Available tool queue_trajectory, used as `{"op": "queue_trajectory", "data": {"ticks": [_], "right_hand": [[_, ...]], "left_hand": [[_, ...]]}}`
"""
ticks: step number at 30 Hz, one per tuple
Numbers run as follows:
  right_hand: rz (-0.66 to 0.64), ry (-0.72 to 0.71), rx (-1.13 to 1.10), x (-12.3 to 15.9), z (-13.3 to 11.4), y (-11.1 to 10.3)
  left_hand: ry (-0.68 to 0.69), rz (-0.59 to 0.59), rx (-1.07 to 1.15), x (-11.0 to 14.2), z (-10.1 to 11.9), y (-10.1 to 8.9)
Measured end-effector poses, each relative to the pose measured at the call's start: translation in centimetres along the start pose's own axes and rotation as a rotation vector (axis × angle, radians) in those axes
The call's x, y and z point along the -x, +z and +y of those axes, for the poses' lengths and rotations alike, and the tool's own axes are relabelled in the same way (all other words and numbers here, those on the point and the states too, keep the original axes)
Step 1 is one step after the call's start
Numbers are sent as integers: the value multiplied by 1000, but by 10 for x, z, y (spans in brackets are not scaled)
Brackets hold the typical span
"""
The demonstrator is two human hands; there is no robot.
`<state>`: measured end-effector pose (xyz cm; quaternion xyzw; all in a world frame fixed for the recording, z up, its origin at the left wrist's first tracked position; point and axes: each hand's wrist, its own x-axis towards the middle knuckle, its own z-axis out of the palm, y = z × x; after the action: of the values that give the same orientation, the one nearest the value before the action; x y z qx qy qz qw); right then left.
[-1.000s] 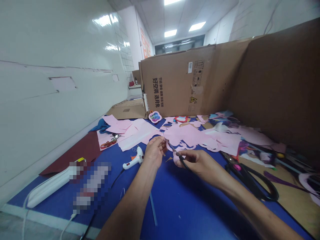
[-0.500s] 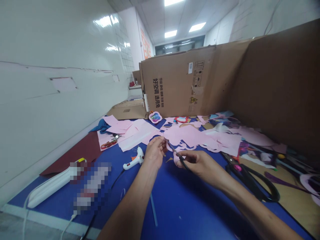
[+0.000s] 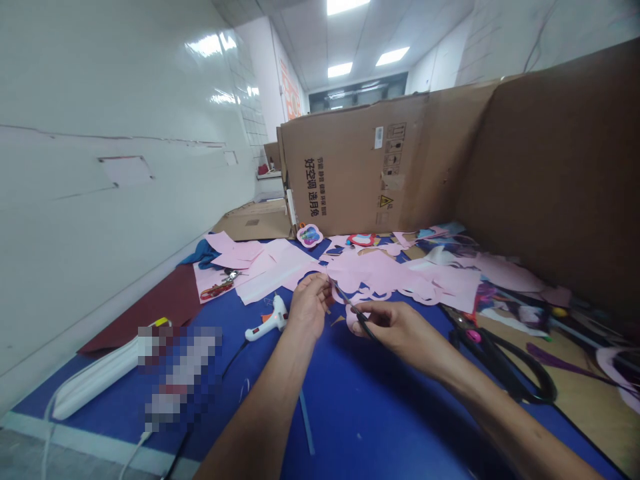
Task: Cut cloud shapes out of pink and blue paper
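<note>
In the head view, my left hand (image 3: 309,303) is at the middle of the blue table, fingertips pinched together. Whatever they hold is too small to make out. From the right, my right hand (image 3: 393,327) grips a slim dark pointed tool (image 3: 345,298) that looks like tweezers, its tip angled up to the left fingertips. A small pink piece (image 3: 353,316) shows beside the right fingers. Just beyond both hands lies a large pink sheet (image 3: 367,272) with scalloped cut-outs along its near edge.
A white glue gun (image 3: 270,321) lies left of my left hand. Large black-handled scissors (image 3: 517,365) rest at the right. Pink scraps (image 3: 270,267) spread across the back, before a tall cardboard box (image 3: 345,167). A white power strip (image 3: 95,380) sits at the left edge.
Both hands and the slim tool keep almost the same place and pose. The whole view has shifted very slightly.
</note>
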<state>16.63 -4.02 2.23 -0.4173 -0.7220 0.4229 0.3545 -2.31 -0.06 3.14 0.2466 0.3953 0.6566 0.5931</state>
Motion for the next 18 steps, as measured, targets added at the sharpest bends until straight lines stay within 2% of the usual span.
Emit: {"op": "queue_trajectory", "data": {"ticks": [10,18], "right_hand": [[-26,1,-11,1,-5,-1],[27,0,47,2,-3,1]], "left_hand": [[6,-2,-31,0,1,0],[5,8,-60,-1,-1,-1]]}}
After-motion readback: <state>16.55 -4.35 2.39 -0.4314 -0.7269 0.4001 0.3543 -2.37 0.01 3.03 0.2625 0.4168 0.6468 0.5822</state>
